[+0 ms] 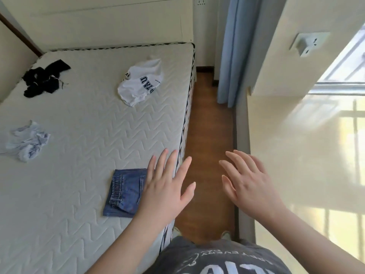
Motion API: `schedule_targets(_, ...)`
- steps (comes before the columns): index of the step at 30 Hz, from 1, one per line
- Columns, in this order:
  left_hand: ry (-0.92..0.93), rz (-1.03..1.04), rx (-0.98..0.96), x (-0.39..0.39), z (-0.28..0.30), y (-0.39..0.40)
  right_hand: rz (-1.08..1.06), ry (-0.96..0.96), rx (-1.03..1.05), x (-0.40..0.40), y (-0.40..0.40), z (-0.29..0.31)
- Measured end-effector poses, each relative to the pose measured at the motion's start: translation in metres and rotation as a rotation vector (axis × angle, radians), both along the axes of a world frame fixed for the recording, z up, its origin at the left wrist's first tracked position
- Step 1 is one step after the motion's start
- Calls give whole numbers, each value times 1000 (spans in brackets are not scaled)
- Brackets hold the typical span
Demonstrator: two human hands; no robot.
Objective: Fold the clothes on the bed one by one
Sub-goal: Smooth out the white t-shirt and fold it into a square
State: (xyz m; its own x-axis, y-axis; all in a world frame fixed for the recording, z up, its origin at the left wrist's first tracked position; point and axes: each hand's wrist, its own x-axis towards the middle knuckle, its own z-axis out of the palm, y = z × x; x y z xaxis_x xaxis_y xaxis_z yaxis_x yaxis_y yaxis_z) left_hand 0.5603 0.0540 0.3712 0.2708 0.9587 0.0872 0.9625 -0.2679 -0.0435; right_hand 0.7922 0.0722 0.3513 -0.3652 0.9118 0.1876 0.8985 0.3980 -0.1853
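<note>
Head view looks down along the right edge of a bed whose white quilted mattress carries a zigzag stitch pattern. Both hands are raised in front of the person with fingers straight and spread, palms down, gripping nothing. The left hand hovers over the mattress edge, its palm and wrist covering the right side of a small folded blue denim garment, which lies flat as a neat rectangle near the bed's near right side (whether the hand actually touches the denim cannot be told from this angle). The right hand is held over the strip of brown wooden floor between the bed and a glossy cream wall panel, well apart from any clothing.

Three unfolded pieces lie farther up the mattress. A crumpled white T-shirt with dark blue block lettering sits near the far right edge. A tangled black garment lies at the far left, close to the wall. A bunched pale blue and white cloth rests on the left side, about level with the middle of the bed. All three are well apart from one another and from the folded denim.

A light blue curtain hangs beyond the floor strip, and the person's grey printed shirt fills the bottom of the view.
</note>
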Motion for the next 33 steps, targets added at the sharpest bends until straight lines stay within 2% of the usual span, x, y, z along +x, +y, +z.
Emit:
schedule_targets(5, 60, -16, -20, 14, -3, 18, 0, 29, 8, 25, 31, -2)
schedule_targets(11, 35, 80, -74, 3, -17, 62, 57, 46, -10, 2, 92, -11)
schedule_targets(17, -60, 155, -83, -15, -23, 146, -27, -108, -92, -20, 173, -17)
schedule_targets(27, -45, 151, -33, -60, 4, 280, -13, -91, 17, -61, 298, 6)
schedule_targets(33, -50, 152, -9, -46, 7, 362, -15, -91, 20, -49, 385, 6)
